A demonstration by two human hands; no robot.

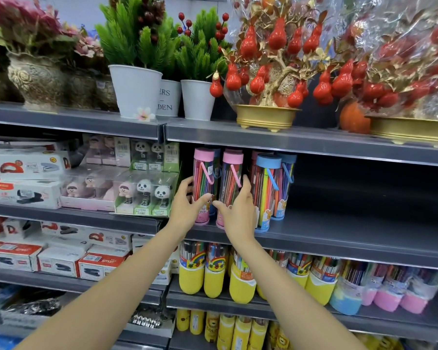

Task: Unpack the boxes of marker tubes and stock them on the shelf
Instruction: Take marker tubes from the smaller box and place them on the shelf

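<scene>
Hands work at the middle shelf [339, 238], just left of the frame's centre. Left hand [185, 210] curls its fingers [187, 184] round the left pink tube [203, 185], thumb across the front low on the barrel. Right hand [238, 210] grips the right pink tube [231, 188], fingers up the side at 3 o'clock of it, thumb at the front near the base. Both tubes stand upright on the shelf, near its front edge, close beside each other. At 3 o'clock of them stand two blue tubes [267, 193], also upright, the nearer one just beside the right hand. More tubes seem to stand behind the front row, though I cannot tell how many. To 3 o'clock of the blue tubes the shelf runs bare and dark.

Each tube looks like a clear, stiff plastic cylinder packed with markers, capped in colour and hung with a thin strap. My guess is that it is light but top-heavy enough to tip, since it is tall on a narrow base. The smooth wall may slip under a loose grip. Best hold is round the barrel at the middle or lower third, as the hands have it now; the strap looks too flimsy for steering it into a row. Knocking a neighbour over seems the main risk.

At 9 o'clock sit panda staplers [147, 190] in clear boxes. At 6 o'clock, on the shelf below, yellow tubes [214, 276] stand in a row. At 12 o'clock, above, are potted plants [137, 72].
</scene>
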